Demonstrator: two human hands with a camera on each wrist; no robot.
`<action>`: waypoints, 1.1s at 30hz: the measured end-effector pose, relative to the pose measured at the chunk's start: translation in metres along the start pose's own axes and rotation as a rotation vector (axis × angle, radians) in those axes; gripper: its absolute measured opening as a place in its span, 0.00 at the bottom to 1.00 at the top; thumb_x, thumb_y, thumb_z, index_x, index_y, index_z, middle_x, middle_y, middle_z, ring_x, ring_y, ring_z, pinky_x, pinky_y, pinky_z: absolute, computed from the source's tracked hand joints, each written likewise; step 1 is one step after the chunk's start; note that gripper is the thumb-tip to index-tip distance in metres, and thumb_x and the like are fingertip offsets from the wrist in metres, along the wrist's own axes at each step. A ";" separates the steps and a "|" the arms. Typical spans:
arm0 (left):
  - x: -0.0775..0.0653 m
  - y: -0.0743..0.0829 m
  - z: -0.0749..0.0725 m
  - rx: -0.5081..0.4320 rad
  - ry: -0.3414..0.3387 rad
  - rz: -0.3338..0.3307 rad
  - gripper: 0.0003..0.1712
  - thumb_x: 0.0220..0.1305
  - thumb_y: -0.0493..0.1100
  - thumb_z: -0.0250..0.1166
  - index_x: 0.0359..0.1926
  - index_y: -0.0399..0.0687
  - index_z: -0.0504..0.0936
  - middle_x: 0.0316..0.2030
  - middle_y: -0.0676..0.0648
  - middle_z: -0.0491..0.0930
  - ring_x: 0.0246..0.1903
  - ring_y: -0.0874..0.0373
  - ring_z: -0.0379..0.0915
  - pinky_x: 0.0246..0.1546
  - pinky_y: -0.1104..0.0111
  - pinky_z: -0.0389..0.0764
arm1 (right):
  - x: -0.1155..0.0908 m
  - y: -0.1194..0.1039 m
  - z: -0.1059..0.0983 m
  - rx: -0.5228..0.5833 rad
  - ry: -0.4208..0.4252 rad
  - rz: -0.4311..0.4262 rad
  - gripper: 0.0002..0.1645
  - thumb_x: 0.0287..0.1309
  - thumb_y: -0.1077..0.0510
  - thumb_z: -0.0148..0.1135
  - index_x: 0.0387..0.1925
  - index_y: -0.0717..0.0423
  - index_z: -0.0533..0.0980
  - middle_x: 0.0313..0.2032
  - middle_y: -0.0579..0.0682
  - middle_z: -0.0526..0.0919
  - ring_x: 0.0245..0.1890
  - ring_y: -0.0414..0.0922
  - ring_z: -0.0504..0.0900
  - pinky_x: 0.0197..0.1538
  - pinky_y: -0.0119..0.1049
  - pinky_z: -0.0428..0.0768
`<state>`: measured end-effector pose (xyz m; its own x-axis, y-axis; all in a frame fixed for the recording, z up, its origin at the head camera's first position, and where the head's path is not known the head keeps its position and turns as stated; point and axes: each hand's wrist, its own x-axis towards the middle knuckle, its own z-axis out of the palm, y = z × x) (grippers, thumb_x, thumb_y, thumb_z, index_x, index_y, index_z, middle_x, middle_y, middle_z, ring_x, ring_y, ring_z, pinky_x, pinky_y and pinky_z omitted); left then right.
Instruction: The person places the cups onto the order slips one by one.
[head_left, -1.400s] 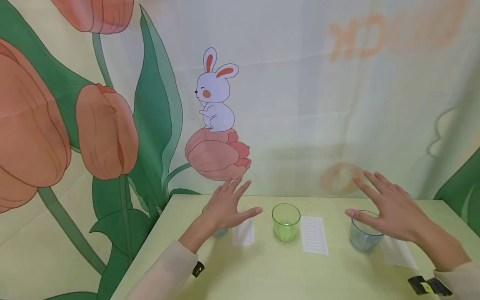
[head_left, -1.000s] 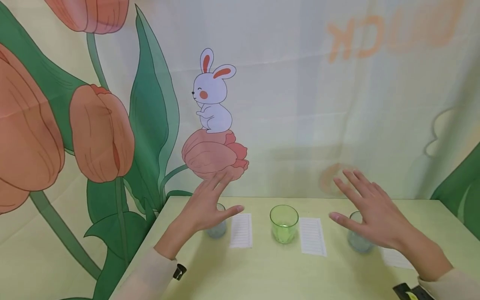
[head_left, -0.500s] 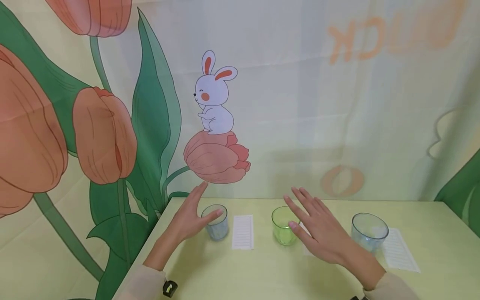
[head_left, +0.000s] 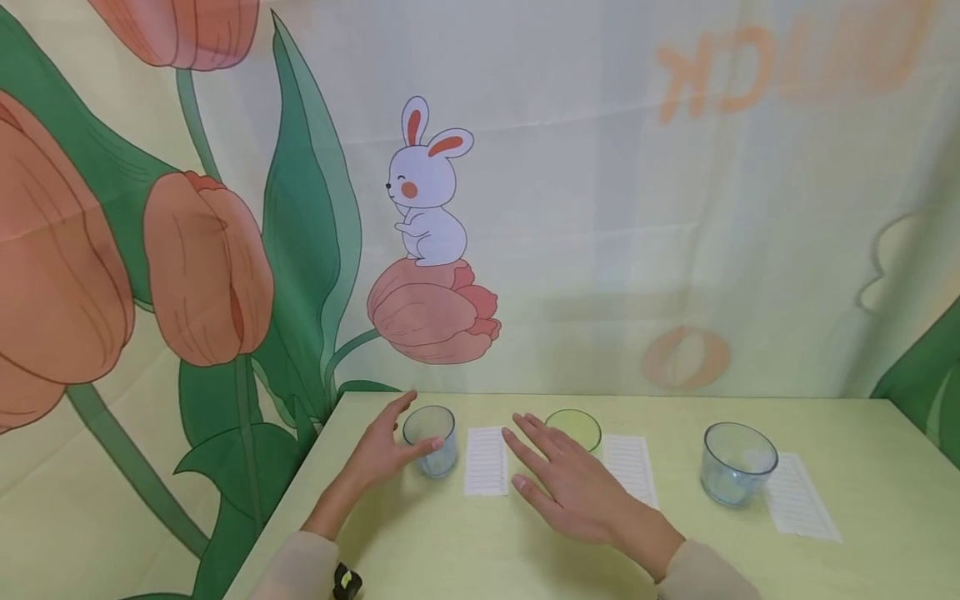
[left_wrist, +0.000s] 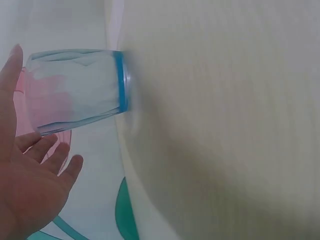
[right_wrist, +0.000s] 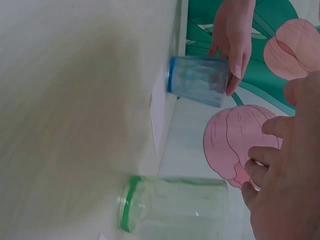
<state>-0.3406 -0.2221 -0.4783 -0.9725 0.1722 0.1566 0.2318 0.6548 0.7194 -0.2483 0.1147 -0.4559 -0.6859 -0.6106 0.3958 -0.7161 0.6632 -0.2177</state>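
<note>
At the left of the table a clear bluish glass (head_left: pixel 435 446) stands upright. My left hand (head_left: pixel 378 450) is beside it, thumb in front of the rim and fingers spread behind; whether it touches the glass I cannot tell. In the left wrist view the glass (left_wrist: pixel 77 90) lies between thumb and fingers. My right hand (head_left: pixel 573 483) hovers with straight fingers before the green glass (head_left: pixel 576 427), partly hiding it. The right wrist view shows the green glass (right_wrist: pixel 175 207) beyond the fingers, with nothing held. Farther right stands another bluish glass (head_left: pixel 737 467).
A lined white paper slip (head_left: pixel 486 462) lies right of the left glass. Similar slips lie by the green glass (head_left: pixel 630 467) and the right glass (head_left: pixel 802 498). Behind the pale table (head_left: pixel 465 550) hangs a printed curtain (head_left: pixel 600 208) with tulips and a rabbit.
My right hand has swept left from the right glass to in front of the green glass. The left hand has moved left, then lowered beside the left glass. The glasses stay in place.
</note>
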 end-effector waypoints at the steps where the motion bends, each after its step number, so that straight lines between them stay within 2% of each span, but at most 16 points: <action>1: 0.000 -0.002 0.001 -0.027 -0.004 0.007 0.62 0.58 0.65 0.79 0.83 0.50 0.58 0.80 0.42 0.61 0.78 0.40 0.57 0.74 0.42 0.65 | 0.001 -0.002 0.003 -0.001 -0.009 -0.007 0.37 0.84 0.42 0.43 0.83 0.54 0.58 0.83 0.54 0.52 0.82 0.57 0.53 0.79 0.60 0.59; 5: 0.001 -0.009 0.007 -0.098 -0.018 0.008 0.60 0.58 0.60 0.81 0.83 0.49 0.60 0.78 0.45 0.65 0.78 0.46 0.59 0.75 0.48 0.66 | 0.004 -0.008 0.015 0.006 -0.053 -0.020 0.37 0.85 0.43 0.42 0.82 0.58 0.58 0.83 0.56 0.55 0.82 0.57 0.54 0.79 0.58 0.60; 10: 0.001 -0.012 0.012 -0.137 -0.026 0.008 0.56 0.58 0.57 0.82 0.80 0.47 0.64 0.74 0.43 0.71 0.74 0.44 0.66 0.72 0.49 0.70 | 0.005 -0.008 0.027 0.030 -0.126 0.001 0.38 0.85 0.42 0.38 0.82 0.63 0.57 0.82 0.56 0.56 0.82 0.56 0.54 0.80 0.55 0.59; 14: -0.001 -0.009 0.011 -0.157 -0.025 0.004 0.51 0.60 0.55 0.81 0.77 0.45 0.68 0.69 0.44 0.76 0.70 0.43 0.71 0.70 0.48 0.73 | 0.006 -0.008 0.035 0.070 -0.180 0.032 0.39 0.85 0.41 0.35 0.82 0.62 0.57 0.82 0.55 0.56 0.82 0.54 0.54 0.80 0.55 0.58; 20: -0.004 -0.005 0.007 -0.148 -0.032 -0.042 0.49 0.61 0.56 0.80 0.77 0.48 0.69 0.69 0.45 0.76 0.69 0.45 0.71 0.70 0.47 0.73 | 0.008 -0.004 0.046 0.105 -0.254 0.054 0.38 0.85 0.42 0.34 0.82 0.62 0.58 0.82 0.55 0.57 0.82 0.54 0.55 0.80 0.56 0.59; 26: -0.005 -0.005 0.007 -0.157 -0.040 -0.031 0.48 0.63 0.55 0.79 0.77 0.45 0.68 0.69 0.44 0.75 0.69 0.45 0.70 0.71 0.48 0.72 | 0.010 0.001 0.057 0.078 -0.326 0.065 0.38 0.85 0.42 0.36 0.81 0.62 0.59 0.82 0.55 0.58 0.82 0.53 0.56 0.80 0.52 0.59; 33: -0.003 -0.005 0.008 -0.155 -0.049 -0.036 0.48 0.64 0.55 0.79 0.77 0.46 0.67 0.70 0.44 0.75 0.69 0.44 0.71 0.70 0.46 0.72 | 0.009 0.000 0.062 0.040 -0.356 0.038 0.38 0.85 0.42 0.37 0.80 0.63 0.61 0.80 0.57 0.61 0.81 0.54 0.59 0.80 0.51 0.60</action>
<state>-0.3391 -0.2198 -0.4877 -0.9772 0.1886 0.0980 0.1866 0.5405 0.8204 -0.2629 0.0822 -0.5074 -0.7096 -0.7026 0.0526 -0.6885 0.6756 -0.2636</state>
